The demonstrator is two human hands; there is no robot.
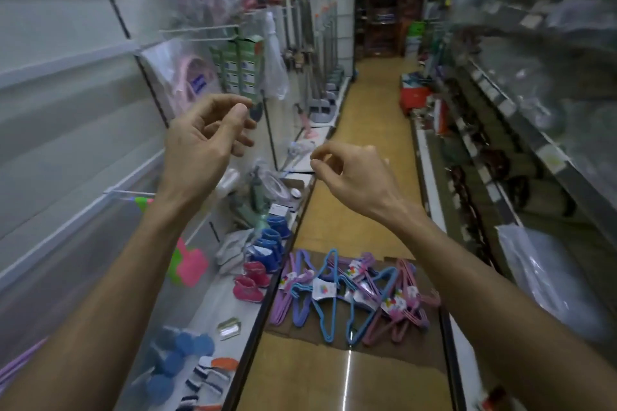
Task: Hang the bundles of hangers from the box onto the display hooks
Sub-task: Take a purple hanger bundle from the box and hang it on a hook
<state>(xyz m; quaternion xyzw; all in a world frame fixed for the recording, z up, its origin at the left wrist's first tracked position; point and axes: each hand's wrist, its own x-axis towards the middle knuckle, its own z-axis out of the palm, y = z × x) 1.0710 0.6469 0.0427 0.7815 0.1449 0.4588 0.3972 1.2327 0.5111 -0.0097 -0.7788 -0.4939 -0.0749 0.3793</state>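
Bundles of purple, blue and pink plastic hangers with paper labels lay heaped on flattened brown cardboard on the yellow aisle floor, low between the two forearms. At far left, a white wire display hook jutted from the white panel wall. The left hand hovered raised before the shelves, fingers loosely curled, holding nothing. Below it, blue and pink knitted booties sat on the white shelf. The right hand hung over the aisle, fingers curled, thumb and forefinger close together; whether they pinched anything could not be told.
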